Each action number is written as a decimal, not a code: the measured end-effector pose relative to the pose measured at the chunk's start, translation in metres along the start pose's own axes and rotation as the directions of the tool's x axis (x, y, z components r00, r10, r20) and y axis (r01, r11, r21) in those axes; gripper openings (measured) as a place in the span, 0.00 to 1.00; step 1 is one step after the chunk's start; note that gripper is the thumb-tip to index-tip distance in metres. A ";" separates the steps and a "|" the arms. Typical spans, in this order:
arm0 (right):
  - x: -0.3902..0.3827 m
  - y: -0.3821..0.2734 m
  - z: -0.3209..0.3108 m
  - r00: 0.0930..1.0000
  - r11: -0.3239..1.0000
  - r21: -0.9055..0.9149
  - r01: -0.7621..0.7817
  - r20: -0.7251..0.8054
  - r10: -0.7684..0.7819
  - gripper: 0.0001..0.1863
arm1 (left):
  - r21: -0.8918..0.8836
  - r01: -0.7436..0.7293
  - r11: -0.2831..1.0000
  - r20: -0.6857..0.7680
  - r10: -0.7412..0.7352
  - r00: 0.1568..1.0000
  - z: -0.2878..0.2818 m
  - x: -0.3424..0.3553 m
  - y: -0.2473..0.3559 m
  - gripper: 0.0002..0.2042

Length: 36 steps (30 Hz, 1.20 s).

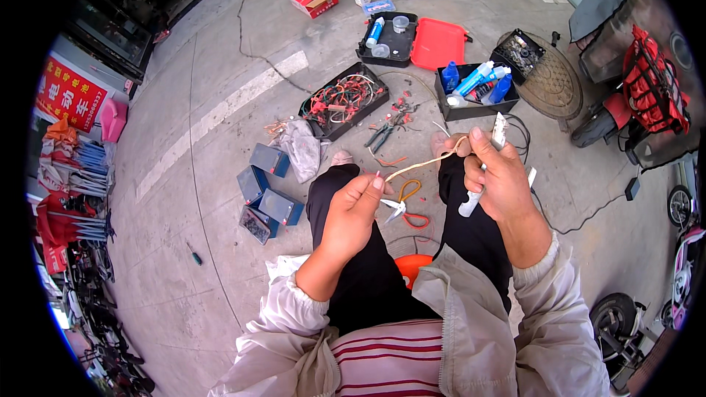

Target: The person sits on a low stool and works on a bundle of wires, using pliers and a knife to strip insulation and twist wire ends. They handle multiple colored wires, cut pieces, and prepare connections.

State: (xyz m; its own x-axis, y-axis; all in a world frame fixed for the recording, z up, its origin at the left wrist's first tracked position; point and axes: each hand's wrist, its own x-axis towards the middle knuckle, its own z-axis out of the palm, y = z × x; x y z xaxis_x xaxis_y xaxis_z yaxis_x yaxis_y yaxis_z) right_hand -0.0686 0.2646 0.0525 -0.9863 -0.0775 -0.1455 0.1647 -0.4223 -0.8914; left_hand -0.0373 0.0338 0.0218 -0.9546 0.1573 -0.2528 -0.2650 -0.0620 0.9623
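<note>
A thin, cream-coloured twisted wire is stretched between my two hands. My left hand pinches its near end between thumb and fingertips. My right hand is closed on the other end, and in the same grip it holds a long, narrow white object, whose kind I cannot make out. Below the wire, between my legs, lies a pair of scissors with orange and yellow handles. Beyond my feet, pliers rest on the concrete among wire scraps.
A black tray of tangled red wires stands ahead, beside a grey cloth and several blue batteries. Right of it are a bin of bottles and a red-lidded case. A screwdriver lies left; a power cable runs right.
</note>
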 end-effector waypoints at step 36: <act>-0.021 0.031 0.036 0.917 0.866 0.372 -0.335 0.339 0.209 0.17 | -0.651 0.101 0.753 0.204 0.045 0.978 0.011 -0.019 -0.014 0.06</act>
State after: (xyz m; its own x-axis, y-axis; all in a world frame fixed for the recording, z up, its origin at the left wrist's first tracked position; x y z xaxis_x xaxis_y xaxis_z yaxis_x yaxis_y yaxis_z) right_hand -0.0429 0.2205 0.0439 -0.8678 -0.4652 -0.1744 0.4755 -0.6758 -0.5632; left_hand -0.0144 0.0427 0.0143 -0.9178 0.3522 -0.1834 -0.3844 -0.6720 0.6330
